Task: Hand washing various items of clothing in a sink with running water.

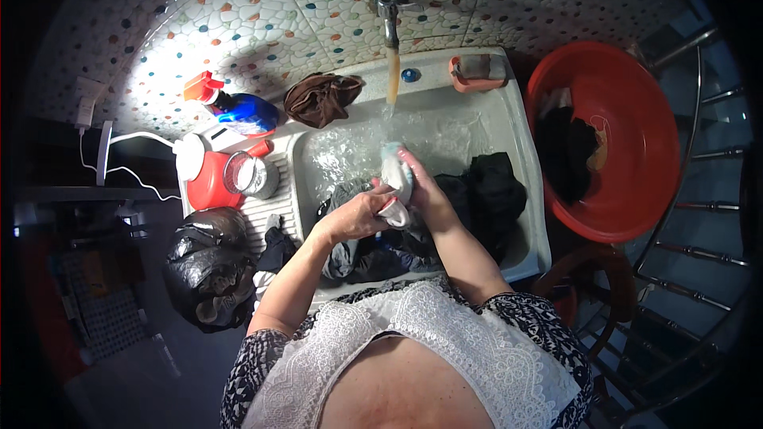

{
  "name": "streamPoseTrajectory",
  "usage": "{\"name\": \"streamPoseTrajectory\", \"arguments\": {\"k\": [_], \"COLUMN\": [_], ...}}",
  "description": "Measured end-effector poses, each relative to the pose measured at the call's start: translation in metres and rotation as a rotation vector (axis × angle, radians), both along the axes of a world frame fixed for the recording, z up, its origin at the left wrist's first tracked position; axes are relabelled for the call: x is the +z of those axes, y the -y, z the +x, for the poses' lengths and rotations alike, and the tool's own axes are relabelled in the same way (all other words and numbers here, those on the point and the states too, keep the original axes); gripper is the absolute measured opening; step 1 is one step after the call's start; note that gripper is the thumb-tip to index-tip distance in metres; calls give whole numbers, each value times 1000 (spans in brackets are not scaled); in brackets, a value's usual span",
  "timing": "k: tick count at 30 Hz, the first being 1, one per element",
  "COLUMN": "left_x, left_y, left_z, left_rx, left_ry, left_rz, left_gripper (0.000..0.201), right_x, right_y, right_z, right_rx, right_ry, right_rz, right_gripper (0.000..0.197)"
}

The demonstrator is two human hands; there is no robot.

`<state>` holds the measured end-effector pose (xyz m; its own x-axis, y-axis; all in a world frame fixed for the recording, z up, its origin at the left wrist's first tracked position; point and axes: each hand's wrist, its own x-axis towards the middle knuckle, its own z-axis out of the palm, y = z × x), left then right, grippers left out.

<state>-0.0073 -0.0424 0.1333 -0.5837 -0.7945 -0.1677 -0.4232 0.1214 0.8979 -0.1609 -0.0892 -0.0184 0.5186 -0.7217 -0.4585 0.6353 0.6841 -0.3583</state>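
Observation:
A wet white sock (395, 177), with pale blue patches and a pinkish-red edge, is bunched between my hands over the sink (520, 159). My left hand (354, 218) is closed around its near end, and my right hand (429, 191) grips it along the right side. Water runs from the tap (389, 20) through a yellowish hose (393, 75) and falls right at the sock's far end. Below my hands, dark clothes (493, 195) and a grey garment (342, 254) lie in the water-filled basin. My left fingertips are partly hidden.
Left of the basin stand a blue spray bottle (246, 114), a red container (213, 179), a clear jar (253, 175) and a black plastic bag (211, 262). A brown cloth (322, 99) and soap dish (477, 73) rest on the rim. Right is a red tub (636, 167) holding dark clothes.

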Motion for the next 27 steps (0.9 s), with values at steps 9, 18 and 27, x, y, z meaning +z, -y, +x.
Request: {"name": "streamPoseTrajectory", "arguments": {"k": [9,18,27], "left_x": [-99,-53,-32], "left_y": [18,-10,-2], "left_z": [50,4,7], "left_rx": [917,523,724], "left_ry": [-889,-1267,-961], "left_rz": [724,1047,265], "left_gripper": [25,65,50], "right_x": [58,78,86], "right_y": [-57,-77,-75], "right_z": [39,17,-17], "right_rx": [191,209,309], "right_ry": [-86,198,136], "right_rz": [355,84,215], "right_gripper": [32,46,82]}}
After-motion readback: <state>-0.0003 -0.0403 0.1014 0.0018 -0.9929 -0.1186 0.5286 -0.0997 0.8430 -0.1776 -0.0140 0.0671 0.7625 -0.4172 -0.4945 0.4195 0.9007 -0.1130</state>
